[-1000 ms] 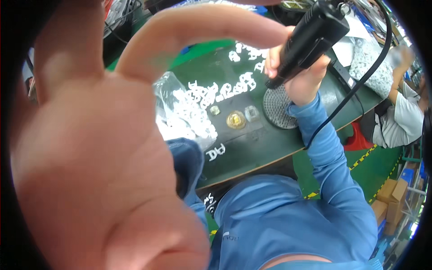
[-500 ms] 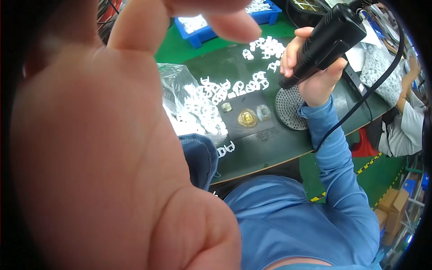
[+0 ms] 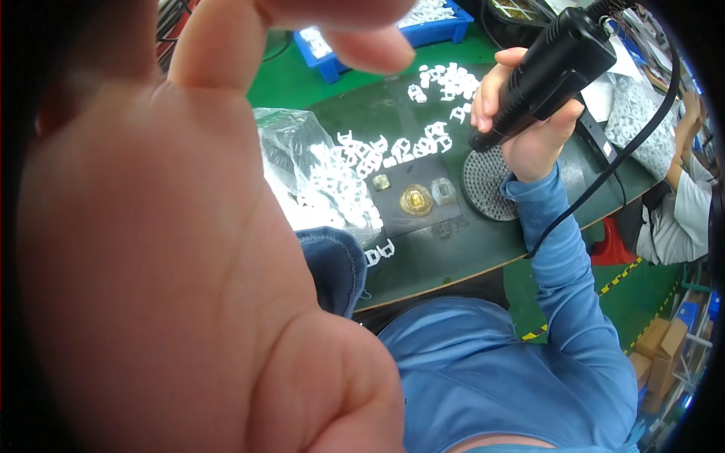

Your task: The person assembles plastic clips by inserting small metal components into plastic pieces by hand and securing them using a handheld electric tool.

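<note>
Since the earliest frame, the left hand (image 3: 174, 249) has drawn its outstretched finger back from beside the black handheld tool (image 3: 555, 72). The view has also shifted, bringing more of the blue tray (image 3: 445, 32) into sight on the far side. Little else differs from the middle frame.

Left hand: raised close to the camera, filling the left side. The palm is open and bare; the fingers bend and run partly out of view, so contact at their tips cannot be told.

Right hand (image 3: 532, 147): closed around the black handheld tool, which tilts with its tip down to the left. The tip stands over the far edge of the round studded plate (image 3: 483, 181); contact cannot be confirmed. A black cord (image 3: 628, 147) runs from the tool's upper end toward the blue sleeve.

On the dark green table (image 3: 423, 268), left of the studded plate, a dark flat sheet (image 3: 396, 211) bears a gold round piece (image 3: 416, 200), a clear piece (image 3: 443, 191) to its right and a small yellowish piece (image 3: 381, 182) to its left.

Further left, white plastic parts (image 3: 343, 189) lie heaped beside and in a clear bag (image 3: 283, 136). More white parts (image 3: 453, 79) lie toward the far side. A co-worker (image 3: 676, 230) is at the right.
</note>
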Demonstrator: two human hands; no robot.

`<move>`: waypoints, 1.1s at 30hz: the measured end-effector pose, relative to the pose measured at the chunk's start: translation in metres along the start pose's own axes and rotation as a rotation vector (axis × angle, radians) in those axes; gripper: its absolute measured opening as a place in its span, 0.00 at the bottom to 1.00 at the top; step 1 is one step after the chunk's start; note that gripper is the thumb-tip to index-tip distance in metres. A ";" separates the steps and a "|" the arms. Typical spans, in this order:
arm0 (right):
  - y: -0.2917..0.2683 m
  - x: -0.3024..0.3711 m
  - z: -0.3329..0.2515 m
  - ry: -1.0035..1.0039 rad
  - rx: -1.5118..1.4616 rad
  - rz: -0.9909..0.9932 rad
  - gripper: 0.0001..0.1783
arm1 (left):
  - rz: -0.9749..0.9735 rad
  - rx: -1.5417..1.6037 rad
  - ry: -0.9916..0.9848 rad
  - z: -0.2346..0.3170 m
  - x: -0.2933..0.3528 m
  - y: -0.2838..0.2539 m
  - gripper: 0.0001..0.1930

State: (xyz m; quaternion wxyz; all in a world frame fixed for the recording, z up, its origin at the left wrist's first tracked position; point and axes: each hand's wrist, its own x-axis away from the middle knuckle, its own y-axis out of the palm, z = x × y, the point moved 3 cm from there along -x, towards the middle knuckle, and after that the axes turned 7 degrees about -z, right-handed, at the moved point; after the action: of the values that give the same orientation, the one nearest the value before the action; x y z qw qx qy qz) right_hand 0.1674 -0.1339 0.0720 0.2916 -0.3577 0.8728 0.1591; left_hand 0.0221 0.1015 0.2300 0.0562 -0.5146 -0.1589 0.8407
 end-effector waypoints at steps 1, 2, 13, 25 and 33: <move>0.000 0.001 -0.002 -0.002 0.005 0.005 0.59 | -0.004 -0.003 0.004 0.001 -0.001 0.000 0.37; 0.000 0.003 -0.003 -0.002 0.011 0.011 0.58 | -0.007 -0.004 0.008 0.001 -0.001 0.000 0.37; 0.000 -0.001 0.000 -0.114 -0.082 0.023 0.54 | 0.043 0.098 0.011 -0.014 0.003 0.008 0.37; 0.004 -0.006 -0.007 -0.112 -0.016 0.010 0.53 | 0.104 0.159 0.033 -0.023 0.011 0.017 0.36; 0.003 -0.004 -0.007 -0.086 -0.005 0.018 0.53 | 0.067 0.086 0.026 -0.015 0.013 0.005 0.36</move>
State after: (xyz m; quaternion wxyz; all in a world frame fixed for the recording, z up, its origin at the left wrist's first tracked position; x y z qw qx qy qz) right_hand 0.1645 -0.1329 0.0797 0.3266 -0.3434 0.8621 0.1793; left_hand 0.0298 0.1032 0.2106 0.0521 -0.5278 -0.1044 0.8413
